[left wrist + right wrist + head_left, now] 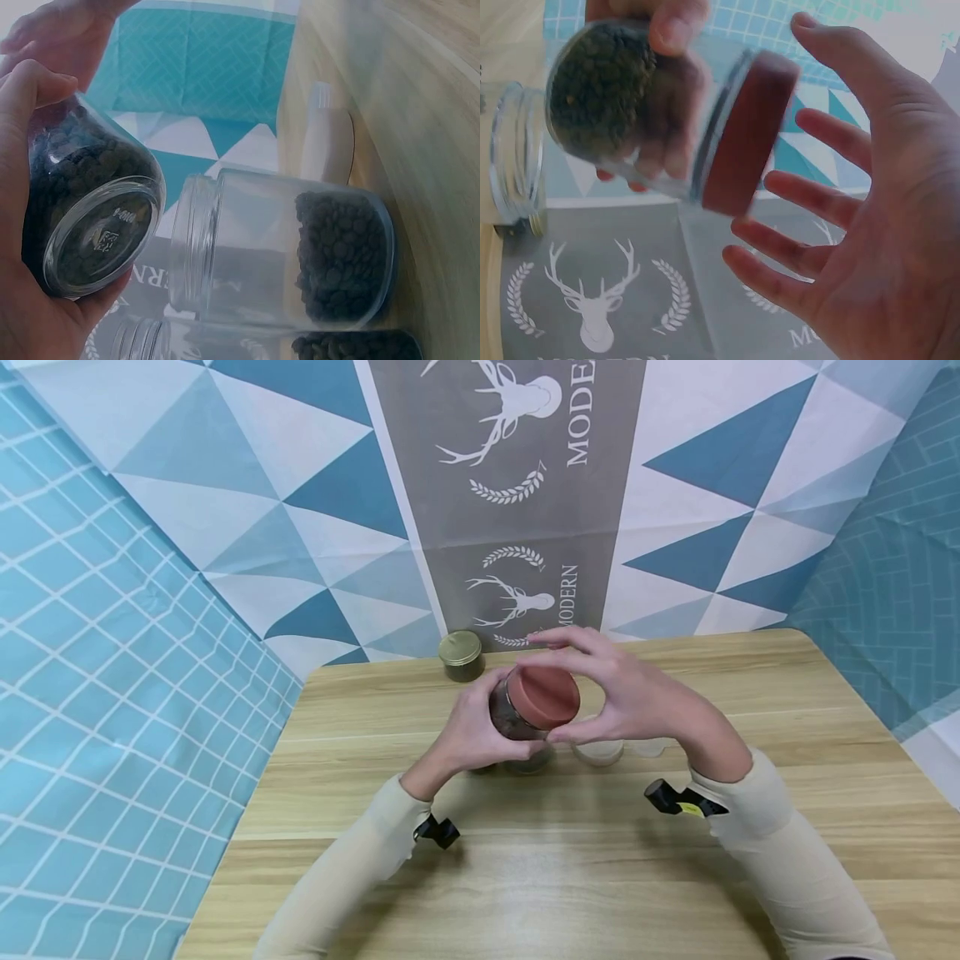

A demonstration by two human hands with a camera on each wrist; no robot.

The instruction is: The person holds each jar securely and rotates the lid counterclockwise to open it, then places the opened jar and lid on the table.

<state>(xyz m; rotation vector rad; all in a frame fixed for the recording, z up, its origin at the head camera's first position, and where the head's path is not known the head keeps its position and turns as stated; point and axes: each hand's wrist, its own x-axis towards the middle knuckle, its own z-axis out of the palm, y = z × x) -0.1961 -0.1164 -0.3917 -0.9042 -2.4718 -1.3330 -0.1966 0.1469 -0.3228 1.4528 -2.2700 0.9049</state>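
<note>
My left hand (pixel 474 727) grips a glass jar (pixel 600 94) with a red lid (pixel 546 695); dark, pellet-like pieces fill part of it. The jar is tilted above the table, its base facing the left wrist camera. Around the lid my right hand (pixel 637 693) is spread, thumb and fingers curving beside it. In the right wrist view those fingers (pixel 821 199) are extended, and a gap shows between most of them and the lid. Below the held jar stands an uncovered glass jar (pixel 337 255) with dark pieces at its bottom. Another similar jar (pixel 356 346) is beside it, partly cut off.
A tin with a gold lid (pixel 461 650) stands near the table's back edge. Right of the standing jars lies a whitish round piece (pixel 598 753), with a clear flat item (pixel 651 747) next to it. Patterned cloth (pixel 517 535) hangs behind the wooden table (pixel 525 877).
</note>
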